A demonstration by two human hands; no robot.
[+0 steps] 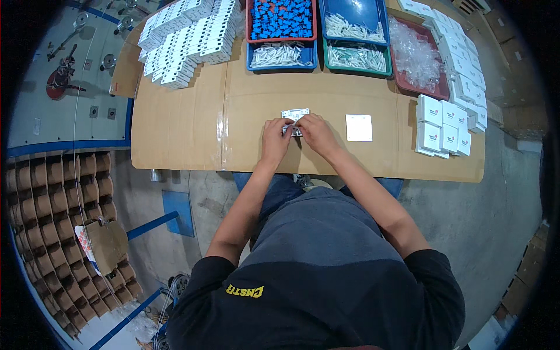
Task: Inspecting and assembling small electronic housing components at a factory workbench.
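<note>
A small whitish rectangular piece with grey print or parts on it (296, 113) lies on the cardboard table top in front of me, partly covered by my fingers. My left hand (276, 138) rests over its left side, fingers bent in and pressed together. From the other side my right hand (316, 135) reaches in, its thumb and fingertips pinched close to the left ones. What the fingertips hold between them is too small and covered to name. To the right of my right hand sits a white square piece (359, 128), touched by neither hand.
Stacked white boxes stand at the back left (192, 44) and right (445, 125). Along the back are a red tray of blue parts (249, 29), a blue tray (249, 61) and green tray (389, 71) of white pieces, and a red tray of clear plastic bags (440, 93).
</note>
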